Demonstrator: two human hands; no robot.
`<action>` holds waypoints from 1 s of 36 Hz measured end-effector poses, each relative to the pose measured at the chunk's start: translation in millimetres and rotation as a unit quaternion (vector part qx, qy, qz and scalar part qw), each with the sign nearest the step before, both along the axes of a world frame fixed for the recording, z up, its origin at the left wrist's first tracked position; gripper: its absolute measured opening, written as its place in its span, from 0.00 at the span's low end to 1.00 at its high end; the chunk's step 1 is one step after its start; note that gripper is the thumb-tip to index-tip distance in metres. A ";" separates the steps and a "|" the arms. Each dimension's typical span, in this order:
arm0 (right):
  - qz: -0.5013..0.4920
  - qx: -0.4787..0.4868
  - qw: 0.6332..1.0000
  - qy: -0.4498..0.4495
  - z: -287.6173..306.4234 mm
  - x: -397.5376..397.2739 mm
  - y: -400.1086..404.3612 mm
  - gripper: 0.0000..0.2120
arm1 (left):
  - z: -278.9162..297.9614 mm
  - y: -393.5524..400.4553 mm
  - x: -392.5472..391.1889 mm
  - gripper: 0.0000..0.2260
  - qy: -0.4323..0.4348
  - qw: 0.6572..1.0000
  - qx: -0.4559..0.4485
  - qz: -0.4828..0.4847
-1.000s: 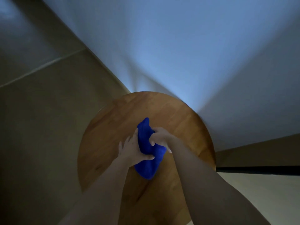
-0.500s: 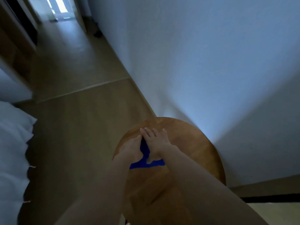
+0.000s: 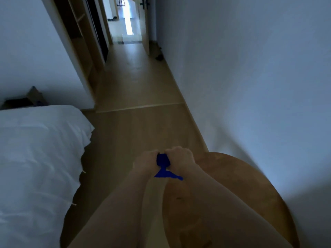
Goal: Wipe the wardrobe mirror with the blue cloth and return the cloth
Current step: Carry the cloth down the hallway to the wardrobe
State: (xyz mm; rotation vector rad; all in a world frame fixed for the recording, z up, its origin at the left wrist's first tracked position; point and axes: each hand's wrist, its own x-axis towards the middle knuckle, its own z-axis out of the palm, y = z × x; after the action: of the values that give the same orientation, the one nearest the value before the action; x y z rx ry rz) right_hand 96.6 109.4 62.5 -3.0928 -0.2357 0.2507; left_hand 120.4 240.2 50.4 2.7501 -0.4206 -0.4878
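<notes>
A: Any writing or containers?

B: None I can read; it is dim and blurred.

A: Where is the cloth [image 3: 162, 166]?

B: Between both hands, above the near edge of the round wooden surface [image 3: 250, 190]. The left hand [image 3: 146, 162] and right hand [image 3: 180, 159] each curl their fingers round its top; a blue tail hangs below.

A: And the room?

B: A white bed [image 3: 35, 158] on the left, tan floor [image 3: 136, 97], a pale wall [image 3: 250, 68] on the right, and a lit doorway [image 3: 128, 20] down the hall.
</notes>
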 end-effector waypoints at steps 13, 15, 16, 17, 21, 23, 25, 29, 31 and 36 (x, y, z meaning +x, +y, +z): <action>-0.029 0.044 0.997 0.051 11.1 119.1 139.8 0.12 | 12.6 137.2 109.8 0.05 -0.028 0.998 0.015 0.049; -0.023 0.040 0.998 0.050 12.3 137.8 158.5 0.12 | 14.6 157.0 129.5 0.06 -0.027 0.998 0.016 0.046; -0.023 0.040 0.998 0.050 12.4 146.4 166.4 0.12 | 15.2 165.9 138.8 0.07 -0.026 0.999 0.016 0.044; -0.023 0.038 0.998 0.050 12.6 154.6 173.5 0.13 | 15.3 174.1 147.4 0.08 -0.025 0.999 0.018 0.042; -0.020 0.028 0.998 0.048 12.8 185.2 195.2 0.14 | 12.0 198.3 177.8 0.09 -0.016 0.999 0.014 0.036; -0.019 0.027 0.999 0.043 11.9 200.5 202.1 0.14 | 9.6 205.0 193.2 0.09 -0.007 0.999 0.016 0.045; -0.014 0.016 0.999 0.039 11.0 216.5 206.3 0.15 | 7.3 208.6 208.7 0.10 0.000 0.998 0.024 0.052; -0.011 0.003 0.999 0.047 13.0 256.1 208.9 0.17 | 3.2 211.1 241.1 0.10 0.000 0.997 0.034 0.063; -0.010 -0.005 0.999 0.048 15.1 278.6 206.9 0.17 | 3.7 209.7 260.8 0.10 -0.008 0.998 0.032 0.061; -0.010 -0.019 0.999 0.048 16.5 341.2 195.8 0.14 | 9.3 197.3 322.5 0.09 -0.028 0.997 0.049 0.052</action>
State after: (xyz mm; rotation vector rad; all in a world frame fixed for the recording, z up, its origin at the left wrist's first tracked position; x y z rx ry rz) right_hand 437.8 305.2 79.1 -3.1081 -0.2000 0.4064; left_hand 442.9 437.5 59.7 2.8685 -0.2726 -0.4163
